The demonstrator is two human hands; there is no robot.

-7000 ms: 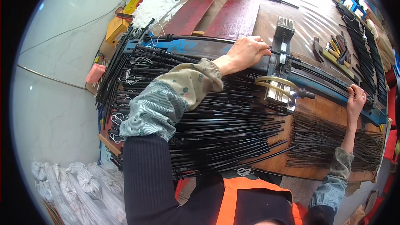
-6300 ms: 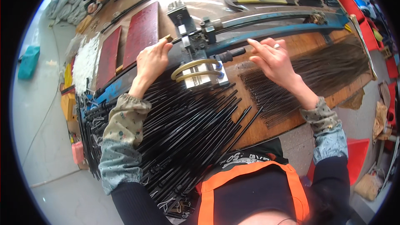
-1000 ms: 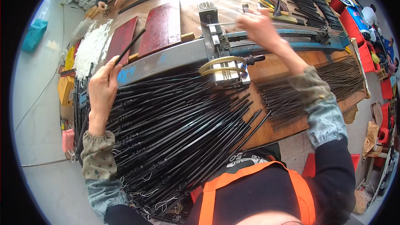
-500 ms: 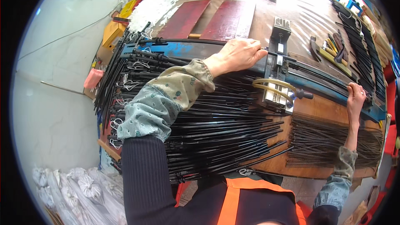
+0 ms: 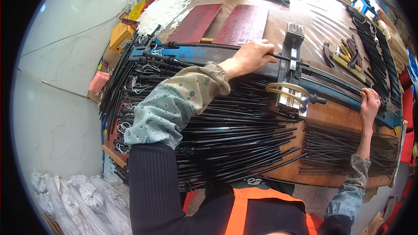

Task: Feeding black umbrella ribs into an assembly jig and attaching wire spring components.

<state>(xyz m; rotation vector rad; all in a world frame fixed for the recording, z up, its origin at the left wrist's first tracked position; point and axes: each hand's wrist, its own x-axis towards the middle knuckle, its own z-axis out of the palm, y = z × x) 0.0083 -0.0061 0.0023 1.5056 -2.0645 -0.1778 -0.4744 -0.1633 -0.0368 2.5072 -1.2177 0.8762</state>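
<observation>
A long blue metal jig (image 5: pixel 187 53) lies across the table, with a silver pneumatic clamp (image 5: pixel 292 67) standing on it. Along the jig's top runs a thin black rod (image 5: pixel 209 45), which passes through the clamp. My left hand (image 5: pixel 252 55) pinches this rod just left of the clamp, knuckles up. On the clamp's right, a dark coil spring (image 5: pixel 333 75) stretches in line with the rod. At its far right end my right hand (image 5: pixel 369 101) is closed, fingertips together; what lies between them is mostly hidden.
Many black rods with white cords (image 5: pixel 217 135) lie left of centre in front of the jig. Loose coil springs (image 5: pixel 348 148) fill the right front. Behind are two red boards (image 5: pixel 241 24), a white pile (image 5: pixel 163 11), and pliers and a hammer (image 5: pixel 348 56).
The view has shifted slightly. My left hand has drawn back a little from the clamp, and my right hand has come slightly left toward it. Both keep their closed grip.
</observation>
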